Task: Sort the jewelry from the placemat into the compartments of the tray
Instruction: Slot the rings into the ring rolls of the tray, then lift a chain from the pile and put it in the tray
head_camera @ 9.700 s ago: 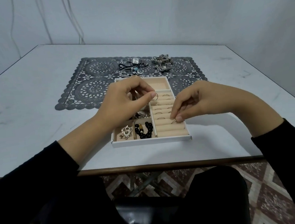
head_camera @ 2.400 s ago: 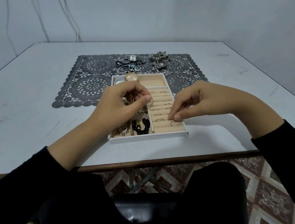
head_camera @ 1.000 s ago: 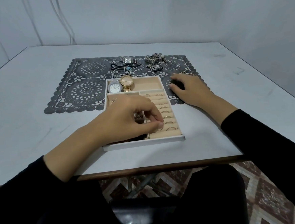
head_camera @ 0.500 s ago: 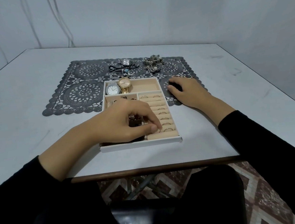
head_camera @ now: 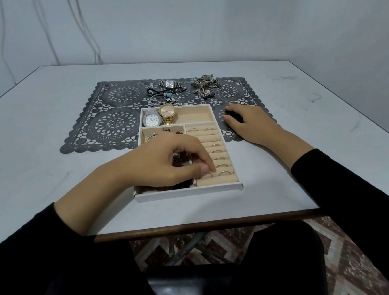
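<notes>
A white tray (head_camera: 187, 193) with beige compartments lies partly on the dark lace placemat (head_camera: 114, 123). My left hand (head_camera: 166, 159) hovers over the tray's small compartments, its thumb and fingertips pinching a gold ring (head_camera: 208, 175) at the front ring roll. Several other rings sit in the rolls behind it. My right hand (head_camera: 249, 122) rests flat on the placemat just right of the tray, holding nothing. A silver watch (head_camera: 152, 120) and a gold watch (head_camera: 167, 113) lie in the tray's back compartment. The left hand hides the front left compartments.
At the placemat's far edge lie a square silver watch (head_camera: 170, 84), dark cords and bracelets (head_camera: 164, 96) and a heap of silver chains (head_camera: 205, 86). The white table's front edge (head_camera: 195, 226) is close to my body. Walls stand behind and to the right.
My right hand left the ring rolls and came to rest on the placemat beside the tray. My left hand came down with its ring to the front ring roll and stays there.
</notes>
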A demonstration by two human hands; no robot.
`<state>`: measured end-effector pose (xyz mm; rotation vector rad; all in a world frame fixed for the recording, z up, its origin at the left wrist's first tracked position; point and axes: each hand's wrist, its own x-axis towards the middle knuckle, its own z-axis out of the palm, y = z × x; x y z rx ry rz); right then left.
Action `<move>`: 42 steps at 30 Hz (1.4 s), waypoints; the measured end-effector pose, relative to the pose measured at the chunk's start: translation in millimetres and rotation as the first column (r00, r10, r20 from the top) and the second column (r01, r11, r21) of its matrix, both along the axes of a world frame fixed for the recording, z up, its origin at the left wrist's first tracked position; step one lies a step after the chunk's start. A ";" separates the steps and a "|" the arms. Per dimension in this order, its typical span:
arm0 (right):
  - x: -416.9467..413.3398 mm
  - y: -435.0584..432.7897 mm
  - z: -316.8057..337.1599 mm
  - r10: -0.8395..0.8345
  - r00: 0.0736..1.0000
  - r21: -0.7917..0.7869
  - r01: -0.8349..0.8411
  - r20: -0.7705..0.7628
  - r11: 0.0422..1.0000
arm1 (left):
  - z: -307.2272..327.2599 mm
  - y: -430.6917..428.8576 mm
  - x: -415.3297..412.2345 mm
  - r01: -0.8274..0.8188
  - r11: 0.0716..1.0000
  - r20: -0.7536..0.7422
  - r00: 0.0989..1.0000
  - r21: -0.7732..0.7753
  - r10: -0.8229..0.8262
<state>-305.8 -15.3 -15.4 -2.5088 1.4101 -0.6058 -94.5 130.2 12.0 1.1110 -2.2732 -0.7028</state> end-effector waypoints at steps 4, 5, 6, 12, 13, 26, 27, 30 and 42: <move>-0.1 -0.4 0.1 0.002 1.000 0.005 -0.002 0.010 1.000 | 0.8 -1.3 -1.2 -0.026 0.999 -0.003 1.000 0.028 0.026; -0.1 -0.3 0.3 0.002 1.000 0.002 -0.002 0.009 1.000 | 1.4 -1.5 -1.5 -0.030 0.999 -0.004 1.000 0.040 0.030; -0.2 -0.2 0.3 0.003 1.000 0.000 -0.003 0.007 1.000 | 2.1 -1.5 -2.1 -0.035 0.998 -0.005 0.999 0.052 0.036; -0.8 -0.6 0.7 0.006 1.000 -0.002 -0.006 0.010 1.000 | 5.3 -2.2 -4.5 -0.064 0.994 -0.006 0.998 0.088 0.064; -1.0 -1.4 0.9 0.005 1.000 -0.002 -0.005 0.014 1.000 | 5.6 -2.2 -4.4 -0.064 0.994 -0.005 0.998 0.089 0.064; 1.4 -25.5 9.4 -0.031 0.990 -0.011 0.033 0.135 0.999 | 14.9 -46.2 38.0 -0.376 0.923 -0.284 0.897 -0.088 0.338; 2.6 -30.1 10.4 -0.037 0.988 -0.015 0.040 0.152 0.999 | 15.1 -54.4 44.7 -0.419 0.903 -0.295 0.878 -0.095 0.377; 8.0 -44.2 12.9 -0.030 0.982 -0.023 0.035 0.188 0.999 | 12.5 -77.1 61.9 -0.505 0.858 -0.317 0.832 -0.090 0.456; 52.9 -92.0 8.2 0.075 0.984 -0.015 -0.074 0.164 0.997 | -12.5 -152.6 113.9 -0.540 0.826 -0.062 0.841 -0.161 0.537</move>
